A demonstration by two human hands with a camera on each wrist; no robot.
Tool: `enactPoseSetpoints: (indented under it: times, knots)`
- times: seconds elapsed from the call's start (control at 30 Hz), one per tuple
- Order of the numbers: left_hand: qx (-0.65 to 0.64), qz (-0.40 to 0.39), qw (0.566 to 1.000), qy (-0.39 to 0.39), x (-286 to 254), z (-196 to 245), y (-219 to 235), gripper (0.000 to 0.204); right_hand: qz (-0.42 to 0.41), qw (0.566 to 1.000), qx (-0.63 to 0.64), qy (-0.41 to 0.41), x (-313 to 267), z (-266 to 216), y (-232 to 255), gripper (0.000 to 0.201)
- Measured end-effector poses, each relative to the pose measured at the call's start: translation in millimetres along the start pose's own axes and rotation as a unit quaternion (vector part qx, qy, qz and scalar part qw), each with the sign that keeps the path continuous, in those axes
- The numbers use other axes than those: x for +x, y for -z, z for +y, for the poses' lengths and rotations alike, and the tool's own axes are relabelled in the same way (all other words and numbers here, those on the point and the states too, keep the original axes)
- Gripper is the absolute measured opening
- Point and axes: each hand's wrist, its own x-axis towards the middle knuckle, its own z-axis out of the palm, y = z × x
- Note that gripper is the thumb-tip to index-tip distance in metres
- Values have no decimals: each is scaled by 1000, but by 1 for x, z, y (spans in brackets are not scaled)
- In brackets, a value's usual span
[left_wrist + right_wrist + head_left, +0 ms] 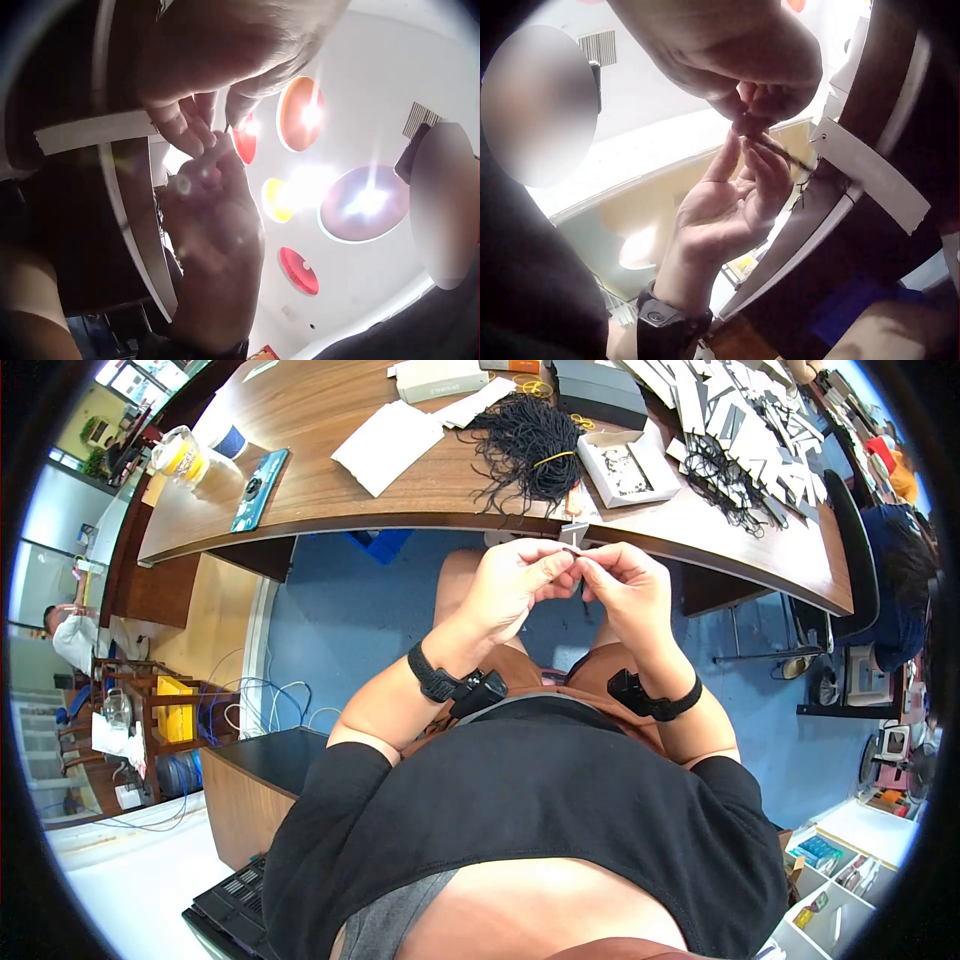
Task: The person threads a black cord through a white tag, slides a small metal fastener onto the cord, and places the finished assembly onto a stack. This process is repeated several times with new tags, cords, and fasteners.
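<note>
"Black shirt (pixel 530 790) closest; what are you pinching?"
"Your left hand (pixel 512 588) and right hand (pixel 636 595) pinch a thin, dark cord (pixel 786 154), perhaps twisted, between them near the table (pixel 310 420)."

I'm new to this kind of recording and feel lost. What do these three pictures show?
There is no machine, just a person's bare hands. One picture looks down from the person's head; the other two come from cameras on the left and right wrists. On the table lie a bundle of black cords, a heap of tags, an open white box and a phone. At its near edge, the left hand and right hand meet, pinching a thin dark cord. A pale tag is close by; whether it is attached, I can't tell.
</note>
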Motion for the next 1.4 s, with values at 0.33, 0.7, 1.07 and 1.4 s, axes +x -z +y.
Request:
enactPoseSetpoints:
  times: [0.33, 0.7, 1.07, 1.4]
  knots:
    - [190, 21, 979, -66, 2, 2, 0, 11, -8, 999, -44, -9, -6, 3, -2, 8]
    - [313, 21, 938, -145, 5, 0, 3, 5, -16, 996, 67, -55, 2, 19, 10, 10]
    - [536, 66, 814, -213, 28, -22, 20, 9, 6, 992, -57, -116, 23, 56, 13, 13]
    - [163, 54, 981, -89, 32, -51, 22, 8, 71, 941, -314, 105, 18, 57, 15, 10]
